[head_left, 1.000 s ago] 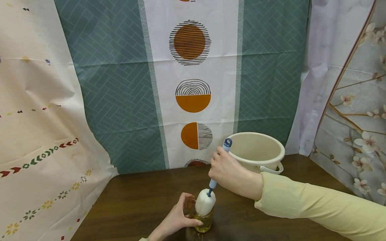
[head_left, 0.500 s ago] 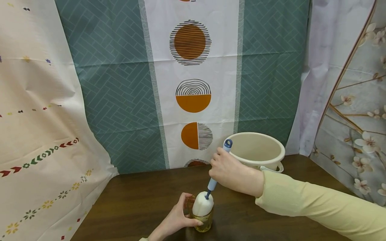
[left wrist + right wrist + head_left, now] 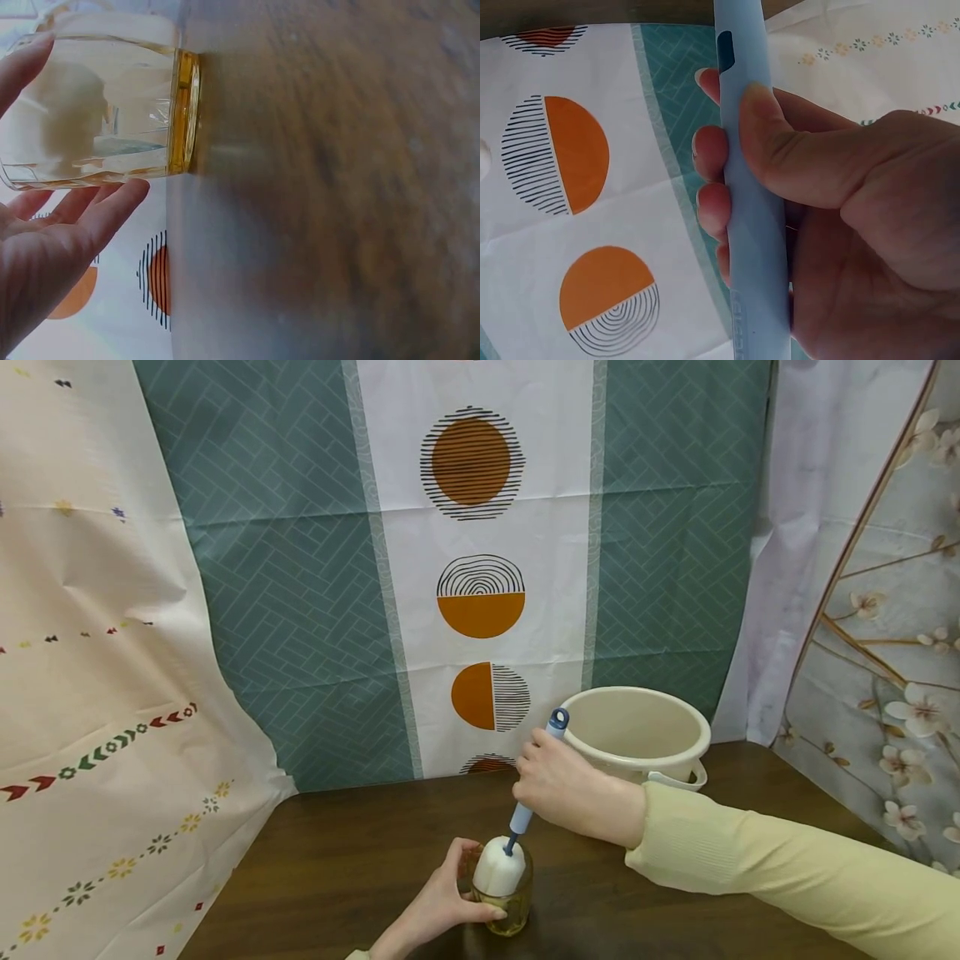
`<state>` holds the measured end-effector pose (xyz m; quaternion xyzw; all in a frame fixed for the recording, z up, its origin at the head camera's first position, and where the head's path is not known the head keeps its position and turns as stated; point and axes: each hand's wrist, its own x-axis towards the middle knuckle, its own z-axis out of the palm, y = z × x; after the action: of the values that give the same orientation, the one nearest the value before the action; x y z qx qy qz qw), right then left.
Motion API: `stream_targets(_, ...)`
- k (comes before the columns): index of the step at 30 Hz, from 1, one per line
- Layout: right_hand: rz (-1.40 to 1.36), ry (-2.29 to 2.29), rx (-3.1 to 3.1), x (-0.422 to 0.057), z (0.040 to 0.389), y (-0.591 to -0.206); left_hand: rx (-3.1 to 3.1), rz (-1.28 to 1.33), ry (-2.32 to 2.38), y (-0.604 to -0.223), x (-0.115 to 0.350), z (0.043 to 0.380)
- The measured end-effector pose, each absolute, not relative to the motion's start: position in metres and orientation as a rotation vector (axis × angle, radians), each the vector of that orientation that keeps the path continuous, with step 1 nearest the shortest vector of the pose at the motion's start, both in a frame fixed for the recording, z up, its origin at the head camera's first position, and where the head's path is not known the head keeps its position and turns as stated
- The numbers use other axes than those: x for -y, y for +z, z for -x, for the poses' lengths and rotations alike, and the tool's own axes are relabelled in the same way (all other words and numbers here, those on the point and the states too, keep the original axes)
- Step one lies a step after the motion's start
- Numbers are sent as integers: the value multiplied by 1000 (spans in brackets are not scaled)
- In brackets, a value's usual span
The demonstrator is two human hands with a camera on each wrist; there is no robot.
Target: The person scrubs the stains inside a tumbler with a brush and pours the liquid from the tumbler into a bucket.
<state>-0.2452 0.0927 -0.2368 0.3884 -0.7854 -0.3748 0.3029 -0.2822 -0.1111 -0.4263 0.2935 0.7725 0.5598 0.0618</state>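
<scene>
My right hand (image 3: 558, 783) grips the light blue handle of a cup brush (image 3: 754, 225), its fingers and thumb wrapped round it. The brush tilts, and its white sponge head (image 3: 499, 868) sits inside an amber glass cup (image 3: 517, 906). Fingers on one side and thumb on the other, my left hand (image 3: 442, 902) holds the cup upright on the table. In the left wrist view, the sponge shows as a pale blur through the wall of the glass (image 3: 135, 112), above its thick yellow base.
A cream bucket (image 3: 637, 760) with a pale handle stands on the brown wooden table (image 3: 360, 843) at the back right, behind the right forearm. Patterned cloths (image 3: 300, 610) hang behind the table and along both sides.
The sponge head has shifted left inside the cup, and the brush handle has swung slightly left with my right hand. My left hand keeps its hold on the cup.
</scene>
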Motion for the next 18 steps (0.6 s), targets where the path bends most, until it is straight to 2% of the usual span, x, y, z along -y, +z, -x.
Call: stream_targets(18,-1028,-1101,2141,-80,251,-254,-2284,-894,1723,-428,112,283)
